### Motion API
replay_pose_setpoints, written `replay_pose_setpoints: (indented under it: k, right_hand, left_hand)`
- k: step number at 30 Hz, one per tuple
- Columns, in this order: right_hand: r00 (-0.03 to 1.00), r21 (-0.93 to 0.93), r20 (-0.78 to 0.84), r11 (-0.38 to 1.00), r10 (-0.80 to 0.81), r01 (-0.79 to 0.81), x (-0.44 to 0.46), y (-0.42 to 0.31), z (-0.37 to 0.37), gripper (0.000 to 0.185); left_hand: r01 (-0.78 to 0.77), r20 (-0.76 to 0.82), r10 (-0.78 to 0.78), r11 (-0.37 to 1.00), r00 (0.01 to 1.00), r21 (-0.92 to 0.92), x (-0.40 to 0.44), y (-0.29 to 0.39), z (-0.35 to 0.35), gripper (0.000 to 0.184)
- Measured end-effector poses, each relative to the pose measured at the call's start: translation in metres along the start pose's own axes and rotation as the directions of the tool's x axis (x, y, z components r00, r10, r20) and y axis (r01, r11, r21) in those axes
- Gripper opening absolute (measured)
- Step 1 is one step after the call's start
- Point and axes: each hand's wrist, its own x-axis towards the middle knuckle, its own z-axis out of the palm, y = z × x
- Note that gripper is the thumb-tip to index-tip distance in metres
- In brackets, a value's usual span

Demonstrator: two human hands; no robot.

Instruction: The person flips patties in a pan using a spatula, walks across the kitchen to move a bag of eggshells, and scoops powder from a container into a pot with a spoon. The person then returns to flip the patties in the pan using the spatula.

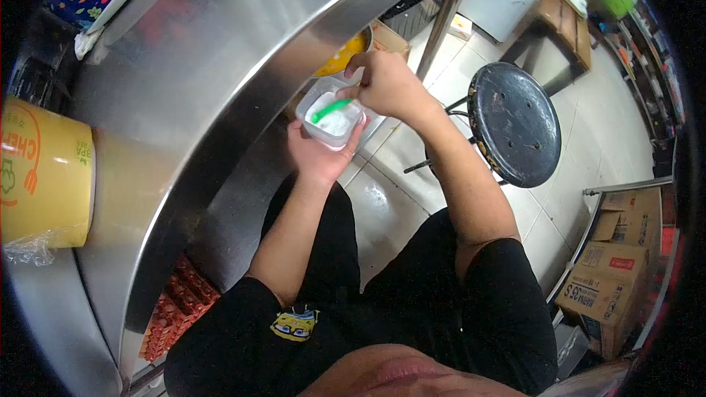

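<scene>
1. I hold the tub (316, 134) in my left hand (318, 160), above my knees and just off the edge of the tabletop (213, 51). The fingers cup it from below and along its sides.
2. My right hand (390, 87) is above the tub, fingers pinching one end of the green spoon (331, 109). The other end slants down into the white stuff (338, 126). Blur hides the exact grip.
3. Handling, my judgement: the tub looks like thin, clear plastic, so light, with walls that probably give if squeezed. Smooth sides could slip in damp fingers. Best hold: low, a palm under the base, light pressure on opposite walls, rim left free.
4. The spoon looks light and fairly stiff, likely plastic; hold it by the end away from the white stuff. That stuff looks loose and likely spills if the tub tips. Powder or grains, I cannot tell.
5. Count near the hands: one spoon; one tub held, with a clear edge behind it that may belong to a second; one pan (346, 55) with yellow contents, just beyond.
6. Count farther off: one black stool (515, 125), one yellow bucket (48, 176) on the tabletop, at least two cardboard boxes (607, 279). Red trays (176, 309) low down: number unclear.
</scene>
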Motion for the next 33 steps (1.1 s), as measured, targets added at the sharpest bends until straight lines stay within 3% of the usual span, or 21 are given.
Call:
replay_pose_setpoints:
  k: [1,2,5,6,7,9,11,13,14,16,17,19,20,22,23,24,25,27,29,31,33]
  right_hand:
    - [0.998,-0.071,0.005,0.995,-0.066,0.066,-0.005,-0.001,-0.001,0.035]
    - [0.997,-0.129,-0.015,0.989,-0.071,0.069,-0.004,0.004,-0.001,0.053]
    - [0.992,-0.040,-0.078,0.994,-0.102,0.099,-0.007,0.005,-0.014,0.069]
    - [0.991,0.033,0.112,0.997,-0.067,0.064,-0.007,0.011,-0.019,0.087]
    - [0.991,0.031,0.113,0.997,-0.069,0.066,-0.011,0.021,-0.014,0.087]
    - [0.833,0.321,0.179,0.832,-0.523,0.453,-0.016,0.044,0.005,0.104]
    - [0.852,0.337,0.223,0.857,-0.474,0.389,-0.017,0.045,0.007,0.109]
    - [0.872,0.356,0.322,0.900,-0.370,0.251,-0.020,0.043,0.010,0.120]
    - [0.873,0.360,0.318,0.899,-0.370,0.250,-0.021,0.041,0.010,0.120]
    - [0.915,0.389,0.043,0.850,-0.402,0.355,-0.024,0.036,0.008,0.115]
    - [0.915,0.395,0.043,0.848,-0.402,0.354,-0.024,0.034,0.006,0.115]
    - [0.915,0.506,0.250,0.849,-0.317,0.156,-0.021,0.032,0.000,0.114]
    - [0.915,0.508,0.249,0.847,-0.317,0.155,-0.021,0.030,-0.003,0.114]
    - [0.929,0.482,0.153,0.846,-0.338,0.229,-0.022,0.028,-0.007,0.115]
    - [0.929,0.486,0.154,0.844,-0.338,0.226,-0.022,0.032,-0.007,0.115]
    - [0.931,0.480,0.200,0.859,-0.306,0.180,-0.020,0.035,-0.006,0.115]
    - [0.930,0.472,0.242,0.871,-0.275,0.134,-0.020,0.039,-0.005,0.115]
    - [0.939,0.430,0.236,0.894,-0.249,0.129,-0.026,0.044,0.003,0.113]
    - [0.901,0.397,0.342,0.910,-0.267,0.119,-0.026,0.056,0.018,0.112]
    - [0.883,0.313,0.349,0.927,-0.313,0.205,-0.026,0.060,0.030,0.112]
    - [0.856,0.327,0.382,0.917,-0.348,0.227,-0.030,0.057,0.041,0.112]
  left_hand:
    - [0.011,-0.001,-0.011,1.000,1.000,-0.002,-0.001,-0.001,0.000,0.081]
    - [0.040,0.018,-0.039,0.998,0.999,-0.056,-0.002,-0.001,0.001,0.082]
    - [0.054,0.056,-0.051,0.997,0.997,-0.060,-0.004,-0.004,0.006,0.084]
    - [0.065,0.069,-0.060,0.994,0.996,-0.083,-0.001,-0.002,0.002,0.083]
    - [0.075,0.082,-0.066,0.991,0.994,-0.107,-0.001,0.000,0.000,0.083]
    - [0.030,0.068,-0.028,0.999,0.997,-0.019,-0.006,-0.005,0.006,0.081]
    - [-0.014,0.048,0.010,0.997,0.999,0.075,-0.008,-0.007,0.005,0.080]
    - [0.018,0.198,-0.030,0.998,0.980,0.066,-0.007,-0.009,0.004,0.077]
    - [0.018,0.194,-0.031,0.997,0.981,0.070,-0.008,-0.009,0.007,0.077]
    - [0.041,0.223,-0.066,0.993,0.973,0.113,-0.010,-0.012,0.015,0.077]
    - [0.038,0.218,-0.063,0.993,0.974,0.115,-0.012,-0.012,0.018,0.077]
    - [0.030,0.209,-0.062,0.988,0.976,0.152,-0.012,-0.013,0.022,0.078]
    - [0.029,0.207,-0.061,0.988,0.977,0.154,-0.009,-0.011,0.021,0.078]
    - [-0.232,0.218,0.170,0.925,0.961,0.301,-0.001,-0.008,0.016,0.084]
    - [-0.232,0.214,0.172,0.925,0.962,0.302,0.002,-0.009,0.012,0.084]
    - [-0.579,0.306,0.496,0.619,0.812,0.532,0.004,-0.012,0.007,0.087]
    - [-0.744,0.477,0.685,0.144,0.551,0.652,0.004,-0.012,0.005,0.090]
    - [-0.764,0.545,0.667,0.057,0.509,0.643,-0.003,0.003,0.002,0.097]
    - [-0.593,0.768,0.487,-0.496,0.415,0.635,0.001,0.014,-0.006,0.103]
    - [-0.551,0.800,0.440,-0.580,0.407,0.599,0.004,0.013,-0.008,0.105]
    - [-0.834,0.795,0.553,-0.296,0.247,0.465,0.015,0.008,-0.007,0.099]
